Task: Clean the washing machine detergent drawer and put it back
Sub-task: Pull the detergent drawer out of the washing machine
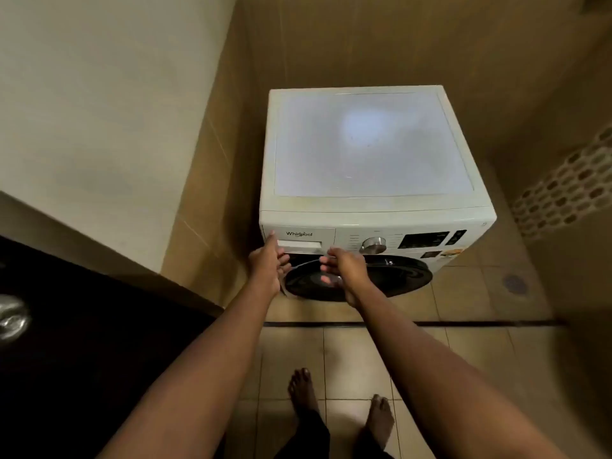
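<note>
At the upper left of the washing machine's (pixel 371 144) front panel, the detergent drawer (pixel 311 241) is seen seated in its slot. Its white rectangular face is printed with a brand logo above a pale handle recess. One drawer, one round knob (pixel 373 245), one dark display (pixel 424 240) and one black porthole door (pixel 390 273) are counted. The left hand (pixel 266 271) is laid against the drawer's left edge, with one digit stretched upward and the fingers loosely spread. The right hand (pixel 346 270) is held just below the drawer's right end with relaxed fingers. Contact there seems light, but blur prevents certainty. Neither hand is closed around anything.
</note>
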`<control>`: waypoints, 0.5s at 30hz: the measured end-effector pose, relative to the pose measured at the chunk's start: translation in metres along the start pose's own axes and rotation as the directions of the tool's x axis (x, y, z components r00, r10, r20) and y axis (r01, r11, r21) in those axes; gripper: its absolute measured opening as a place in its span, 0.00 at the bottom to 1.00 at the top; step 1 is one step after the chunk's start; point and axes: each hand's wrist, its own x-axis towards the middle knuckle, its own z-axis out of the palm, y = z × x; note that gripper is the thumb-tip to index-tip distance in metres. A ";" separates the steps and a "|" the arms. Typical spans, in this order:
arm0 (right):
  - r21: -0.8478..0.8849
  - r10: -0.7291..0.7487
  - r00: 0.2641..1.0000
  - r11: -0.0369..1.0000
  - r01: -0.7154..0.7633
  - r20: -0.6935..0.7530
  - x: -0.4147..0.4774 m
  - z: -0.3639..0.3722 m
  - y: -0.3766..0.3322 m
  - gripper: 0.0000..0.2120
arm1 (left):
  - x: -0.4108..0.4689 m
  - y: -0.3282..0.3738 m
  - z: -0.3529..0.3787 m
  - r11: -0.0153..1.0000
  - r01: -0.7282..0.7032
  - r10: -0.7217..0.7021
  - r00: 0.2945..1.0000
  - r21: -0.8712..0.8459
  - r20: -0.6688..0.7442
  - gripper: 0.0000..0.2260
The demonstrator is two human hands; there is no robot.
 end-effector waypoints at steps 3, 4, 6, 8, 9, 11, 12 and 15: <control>0.138 0.033 0.999 0.990 -0.027 -0.043 0.009 0.020 -0.008 0.08 | 0.022 0.013 0.003 0.999 0.033 -0.034 0.999 -0.039 -0.018 0.14; 0.161 0.031 0.998 0.987 -0.021 -0.060 0.013 0.025 -0.010 0.06 | 0.030 0.014 0.002 0.998 0.046 -0.046 0.999 -0.039 -0.017 0.15; 0.171 0.006 0.996 0.985 0.009 -0.089 0.020 0.033 -0.018 0.05 | 0.044 0.016 0.001 0.997 0.068 -0.068 0.997 -0.023 -0.025 0.16; 0.139 -0.021 0.991 0.990 0.039 -0.133 0.030 0.037 -0.025 0.06 | 0.056 0.017 -0.001 0.996 0.084 -0.084 0.996 -0.007 -0.007 0.17; 0.082 -0.041 0.986 0.995 0.055 -0.162 0.035 0.038 -0.026 0.07 | 0.061 0.016 -0.001 0.995 0.099 -0.099 0.995 0.000 0.013 0.20; -0.055 -0.073 0.975 0.997 0.063 -0.211 0.041 0.037 -0.027 0.08 | 0.069 0.013 0.001 0.990 0.142 -0.142 0.988 -0.010 0.055 0.25; -0.107 -0.083 0.968 0.993 0.058 -0.237 0.043 0.035 -0.028 0.09 | 0.071 0.011 0.003 0.986 0.161 -0.158 0.985 -0.034 0.064 0.26; -0.203 -0.108 0.957 0.978 0.053 -0.271 0.042 0.032 -0.037 0.10 | 0.076 0.010 0.013 0.972 0.199 -0.188 0.978 -0.125 0.091 0.28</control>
